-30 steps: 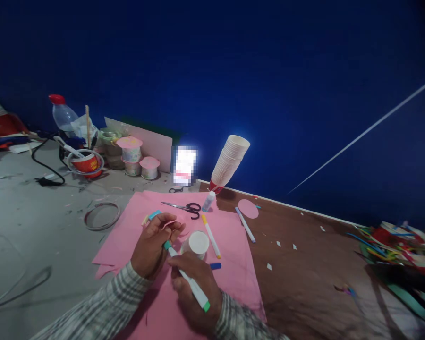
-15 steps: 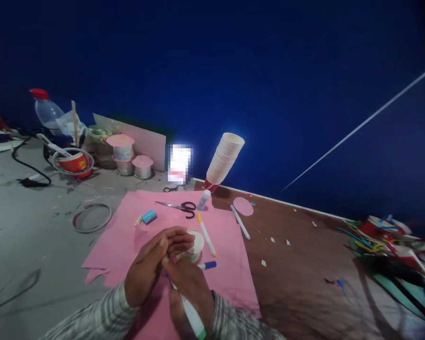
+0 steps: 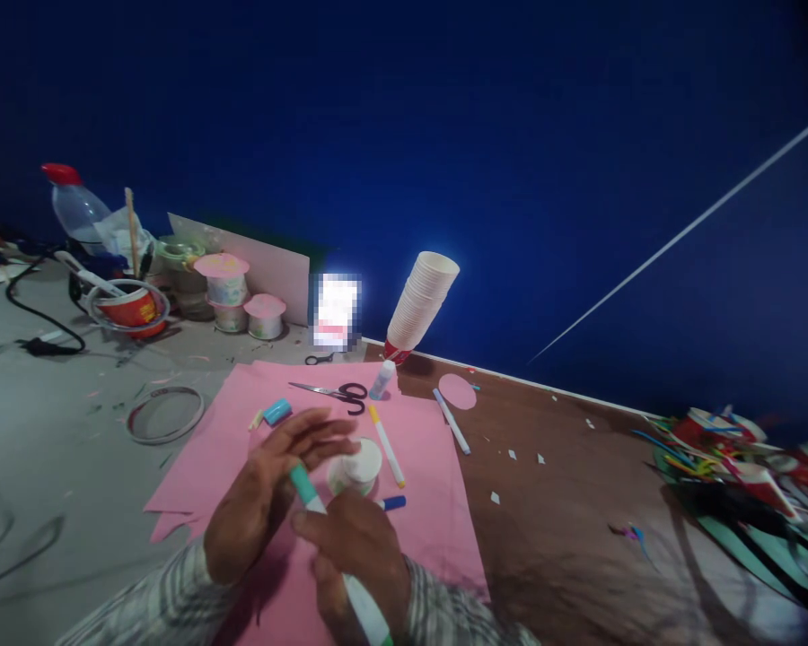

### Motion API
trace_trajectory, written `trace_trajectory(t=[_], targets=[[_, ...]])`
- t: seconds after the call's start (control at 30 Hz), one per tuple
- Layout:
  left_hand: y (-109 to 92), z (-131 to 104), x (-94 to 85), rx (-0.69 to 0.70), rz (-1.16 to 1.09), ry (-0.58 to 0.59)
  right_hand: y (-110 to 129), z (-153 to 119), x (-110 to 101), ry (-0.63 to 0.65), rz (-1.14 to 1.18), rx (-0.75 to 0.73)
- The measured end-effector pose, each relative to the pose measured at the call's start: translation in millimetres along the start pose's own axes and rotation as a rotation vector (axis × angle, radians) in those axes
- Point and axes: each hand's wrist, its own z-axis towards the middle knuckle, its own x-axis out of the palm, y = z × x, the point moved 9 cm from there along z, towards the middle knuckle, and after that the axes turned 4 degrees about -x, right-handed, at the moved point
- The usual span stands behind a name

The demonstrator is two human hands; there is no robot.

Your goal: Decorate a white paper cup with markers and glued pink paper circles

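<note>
My right hand (image 3: 364, 556) is closed round a white marker (image 3: 364, 610) with a green cap end (image 3: 303, 483) pointing up and left. Beside it my left hand (image 3: 262, 493) has its fingers spread, its palm near the cap end. A white paper cup (image 3: 362, 465) stands just beyond the hands on pink paper (image 3: 431, 529). To the cup's right lie a yellow-tipped marker (image 3: 387, 449) and a blue-capped marker (image 3: 394, 503). Black-handled scissors (image 3: 351, 395), a glue stick (image 3: 382, 380) and a blue roll (image 3: 278, 412) are farther back.
Against the blue wall leans a tall stack of paper cups (image 3: 423, 301). Small decorated cups (image 3: 226, 292) and a red cup of tools (image 3: 131, 309) stand at the left. A tape ring (image 3: 165, 414) lies nearer. Cluttered craft materials (image 3: 733, 449) sit far right.
My left hand has moved left and its fingers have spread. The marker's green cap end now shows between my hands. The view has shifted slightly.
</note>
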Motion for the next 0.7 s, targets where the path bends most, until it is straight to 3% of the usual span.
trace_trajectory(t=[0.07, 0.13, 0.2, 0.27, 0.37, 0.5, 0.6, 0.7], targets=[[-13.6, 2.3, -19.1, 0.157, 0.042, -0.175, -6.9, 6.7, -32.2, -0.157, 0.02, -0.017], [-12.0, 4.3, -26.5, 0.188, 0.215, -0.227, -38.6, 12.5, -57.0, -0.22, -0.031, 0.111], [-0.3, 7.4, -23.1, 0.151, 0.482, -0.171, -82.4, 14.7, -68.1, -0.161, -0.152, 0.27], [12.7, 8.3, -17.7, 0.139, 0.704, -0.104, -131.0, 8.2, -63.9, 0.007, -0.267, 0.442], [30.8, 8.0, -16.4, 0.121, 0.896, -0.086, -177.2, -7.9, -54.9, 0.131, -0.28, 0.54], [50.7, 6.9, -17.8, 0.109, 1.002, -0.086, -199.5, -19.2, -57.2, 0.139, -0.307, 0.644], [58.6, 7.5, -19.2, 0.116, 1.056, -0.106, -201.9, -4.6, -56.3, 0.116, -0.258, 0.652], [64.2, 11.0, -18.6, 0.081, 1.085, -0.108, -208.8, 18.0, -36.8, 0.131, -0.152, 0.645]])
